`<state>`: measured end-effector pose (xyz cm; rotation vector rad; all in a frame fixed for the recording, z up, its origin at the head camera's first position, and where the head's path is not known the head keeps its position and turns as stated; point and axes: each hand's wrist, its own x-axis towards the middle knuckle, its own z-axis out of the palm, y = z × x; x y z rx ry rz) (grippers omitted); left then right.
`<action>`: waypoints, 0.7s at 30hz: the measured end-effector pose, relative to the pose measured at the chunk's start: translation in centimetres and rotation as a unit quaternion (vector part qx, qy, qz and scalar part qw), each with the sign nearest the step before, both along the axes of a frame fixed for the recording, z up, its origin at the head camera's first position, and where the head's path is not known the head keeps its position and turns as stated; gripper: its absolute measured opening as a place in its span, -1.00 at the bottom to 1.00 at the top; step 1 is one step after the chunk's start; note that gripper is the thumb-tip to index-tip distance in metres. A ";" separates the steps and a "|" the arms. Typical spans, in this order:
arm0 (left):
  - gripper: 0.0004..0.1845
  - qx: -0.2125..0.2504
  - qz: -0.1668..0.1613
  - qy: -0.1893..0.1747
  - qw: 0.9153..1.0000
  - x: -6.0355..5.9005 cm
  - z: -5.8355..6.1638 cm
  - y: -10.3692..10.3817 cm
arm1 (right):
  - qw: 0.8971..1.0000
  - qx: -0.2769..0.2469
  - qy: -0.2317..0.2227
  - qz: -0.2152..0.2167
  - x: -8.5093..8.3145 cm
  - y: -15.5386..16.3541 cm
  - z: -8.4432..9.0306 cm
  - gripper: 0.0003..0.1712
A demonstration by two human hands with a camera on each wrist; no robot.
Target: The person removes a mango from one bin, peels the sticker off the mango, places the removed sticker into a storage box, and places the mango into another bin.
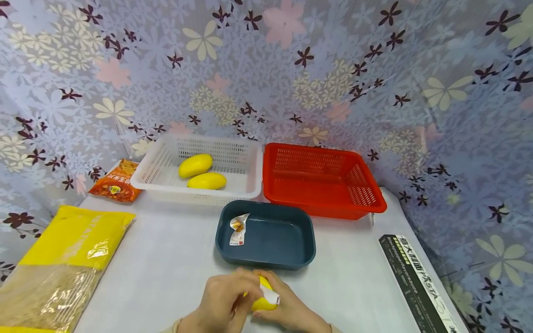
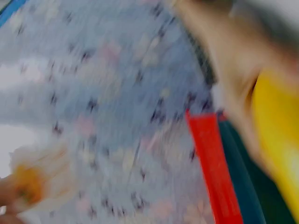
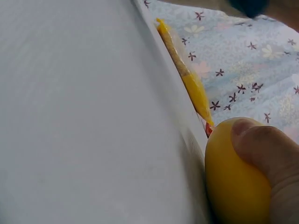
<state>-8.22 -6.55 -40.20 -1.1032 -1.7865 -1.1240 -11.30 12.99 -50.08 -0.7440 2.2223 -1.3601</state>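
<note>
Both hands meet at the table's front edge over a smooth yellow fruit [image 1: 261, 304]. My right hand [image 1: 287, 311] grips the fruit from below and the right; in the right wrist view its thumb [image 3: 261, 144] presses on the yellow skin [image 3: 233, 186]. My left hand [image 1: 226, 298] curls over the fruit's left side and pinches a small white wrapper [image 1: 269, 294] on it. The left wrist view is blurred, showing the wrapper [image 2: 30, 179] at the lower left and the fruit [image 2: 280, 140] at the right.
Just beyond the hands is a dark blue tray [image 1: 291, 259] holding a torn wrapper [image 1: 239, 229]. Behind it stand a white basket [image 1: 245, 185] with two yellow fruits [image 1: 195, 165] and a red basket [image 1: 366, 203]. An orange packet [image 1: 116, 182] and a yellow bag [image 1: 66, 259] lie left, a black pasta box [image 1: 416, 282] right.
</note>
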 end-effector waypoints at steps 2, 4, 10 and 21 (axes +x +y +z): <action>-0.98 -0.026 0.018 -0.066 0.997 -1.4 1.1 -0.6 | 1.000 -0.005 -0.001 0.003 -0.2 0.1 0.2 -0.07; -0.79 -0.077 0.066 -0.164 0.981 -2.8 1.1 -1.1 | 1.000 0.009 -0.004 0.004 -0.3 0.1 0.3 -0.06; -0.62 -0.204 0.136 -0.326 0.913 -7.4 0.5 -0.6 | 0.997 0.073 -0.011 -0.005 -0.2 0.1 0.7 -0.07; -0.55 -0.316 0.084 -0.382 0.865 -10.6 -2.7 0.0 | 0.998 0.063 0.004 0.007 -0.3 -0.2 0.6 -0.08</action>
